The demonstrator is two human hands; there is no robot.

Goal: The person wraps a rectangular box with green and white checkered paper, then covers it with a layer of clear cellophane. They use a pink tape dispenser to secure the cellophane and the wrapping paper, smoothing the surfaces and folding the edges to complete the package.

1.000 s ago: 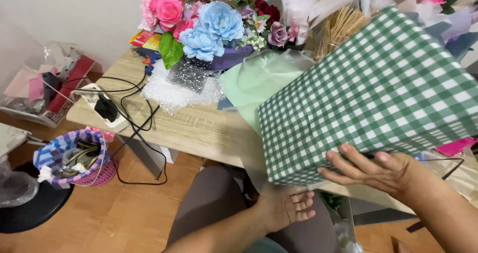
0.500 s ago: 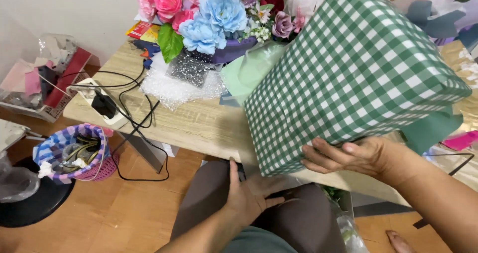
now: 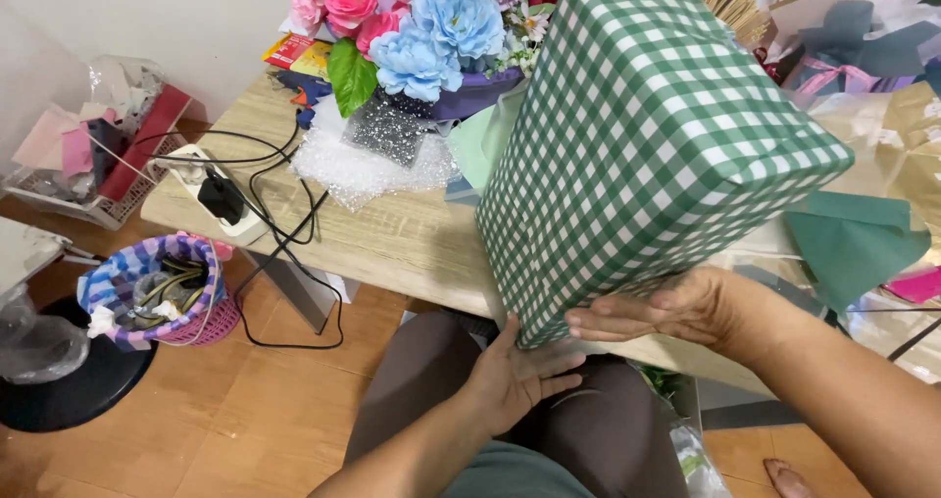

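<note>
A light wooden table (image 3: 392,238) stands by a white wall over an orange-brown plank floor (image 3: 235,420). On it sit a bouquet (image 3: 412,27) of pink and blue flowers, a yellow-and-red packet (image 3: 299,55) in the far corner, bubble wrap (image 3: 368,170) and a white power strip (image 3: 211,199). A pink bin (image 3: 162,292) stands on the floor. The box (image 3: 642,145), wrapped in green-and-white check paper, is tilted over the table's near edge. The right hand (image 3: 676,307) lies flat, fingers extended, against its lower end; the left hand (image 3: 520,375), open, presses up beneath its bottom corner.

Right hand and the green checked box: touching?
Touching. The head view shows the right hand with fingers pressed flat against the lower edge of the green checked box.
</note>
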